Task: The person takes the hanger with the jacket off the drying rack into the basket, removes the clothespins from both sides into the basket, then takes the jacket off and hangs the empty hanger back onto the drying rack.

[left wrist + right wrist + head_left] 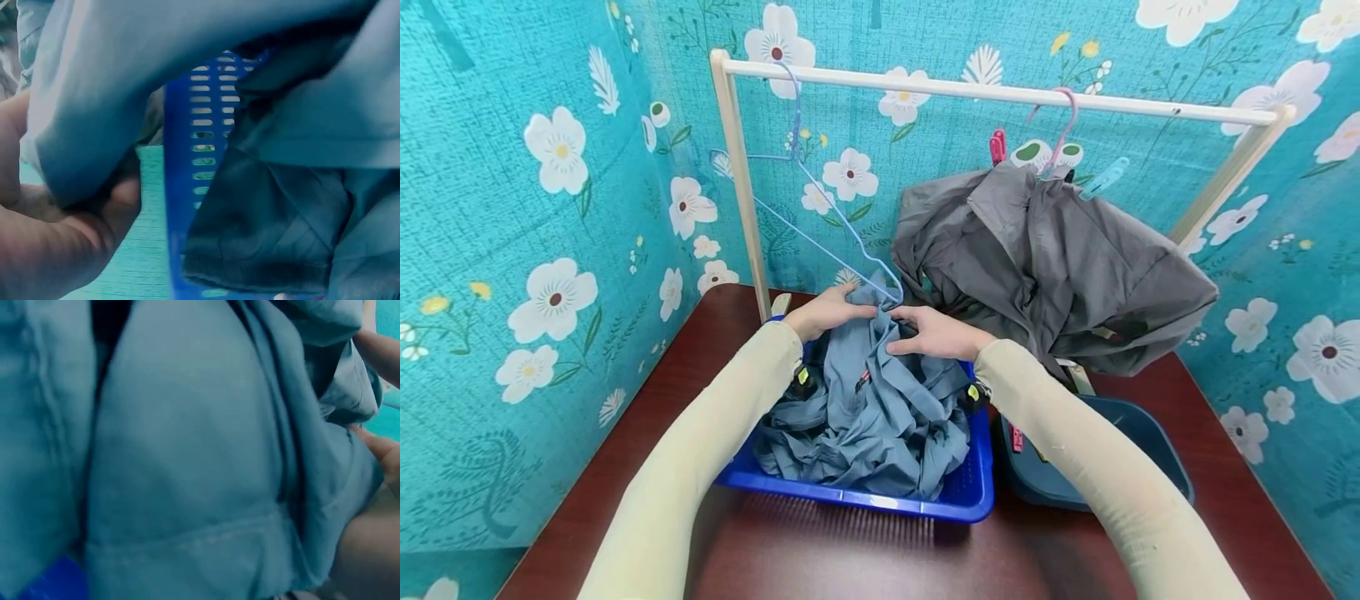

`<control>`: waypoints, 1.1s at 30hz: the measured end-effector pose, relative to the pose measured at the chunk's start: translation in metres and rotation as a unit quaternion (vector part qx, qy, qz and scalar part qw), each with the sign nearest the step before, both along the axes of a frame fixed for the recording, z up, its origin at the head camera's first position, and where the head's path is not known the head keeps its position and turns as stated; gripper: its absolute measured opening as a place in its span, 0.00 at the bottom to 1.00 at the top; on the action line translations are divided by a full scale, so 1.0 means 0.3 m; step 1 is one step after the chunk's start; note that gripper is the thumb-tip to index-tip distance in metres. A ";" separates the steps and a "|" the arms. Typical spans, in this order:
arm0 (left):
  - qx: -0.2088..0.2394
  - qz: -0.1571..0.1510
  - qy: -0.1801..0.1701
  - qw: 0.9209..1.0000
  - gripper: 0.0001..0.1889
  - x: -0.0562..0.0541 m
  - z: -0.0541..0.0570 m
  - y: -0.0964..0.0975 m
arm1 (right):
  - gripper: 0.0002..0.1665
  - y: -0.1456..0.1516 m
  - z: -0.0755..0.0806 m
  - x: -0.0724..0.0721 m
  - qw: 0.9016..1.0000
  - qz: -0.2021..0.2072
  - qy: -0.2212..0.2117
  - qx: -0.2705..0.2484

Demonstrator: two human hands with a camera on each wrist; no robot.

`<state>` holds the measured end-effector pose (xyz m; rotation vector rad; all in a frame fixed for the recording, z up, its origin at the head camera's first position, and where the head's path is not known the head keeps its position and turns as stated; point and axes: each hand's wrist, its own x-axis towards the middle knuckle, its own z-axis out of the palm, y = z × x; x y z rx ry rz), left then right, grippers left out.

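Observation:
A blue-grey garment (857, 442) lies bunched in the blue basket (850, 498), its upper part lifted between the two hands. My left hand (831, 314) grips the cloth on the left; in the left wrist view, the thumb and fingers (69, 237) curl round a fold. On the other side my right hand (942, 333) pinches the cloth, with its fingers (378, 447) at the right edge of the right wrist view. A light-blue hanger (850, 225) slants down from the rail, and its low end meets the cloth between the hands. Whether that end is inside the garment I cannot tell.
The pale rack rail (925, 83) spans the back. A dark grey garment (1060, 258) hangs there on a pink hanger (1066, 125), with a pink clip (997, 147) and a light-blue clip (1105, 177). A dark blue tub (1165, 450) holding clips stands to the right of the basket.

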<state>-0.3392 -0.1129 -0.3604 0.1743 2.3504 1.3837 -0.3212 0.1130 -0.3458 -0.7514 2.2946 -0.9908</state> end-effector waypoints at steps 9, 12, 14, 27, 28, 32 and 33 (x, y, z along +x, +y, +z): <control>-0.154 -0.091 0.166 0.970 0.24 0.080 0.056 -0.036 | 0.36 0.042 0.030 0.075 0.991 0.048 0.088 0.086; -0.212 -0.124 0.199 0.949 0.16 0.109 0.072 -0.048 | 0.34 0.061 0.037 0.095 0.986 0.062 0.100 0.121; -0.241 -0.144 0.215 0.935 0.09 0.128 0.074 -0.056 | 0.35 0.071 0.044 0.108 0.981 0.066 0.106 0.148; -0.379 -0.228 0.216 0.871 0.24 0.234 0.027 -0.061 | 0.54 0.044 0.038 0.196 0.968 0.089 0.073 0.221; -0.379 -0.236 0.206 0.871 0.26 0.240 0.026 -0.057 | 0.55 0.038 0.032 0.201 0.967 0.094 0.074 0.225; -0.345 -0.247 0.143 0.894 0.35 0.263 0.024 -0.043 | 0.57 0.014 0.011 0.216 0.959 0.107 0.080 0.251; -0.338 -0.245 0.126 0.900 0.37 0.269 0.025 -0.042 | 0.58 0.008 0.008 0.219 0.957 0.110 0.082 0.255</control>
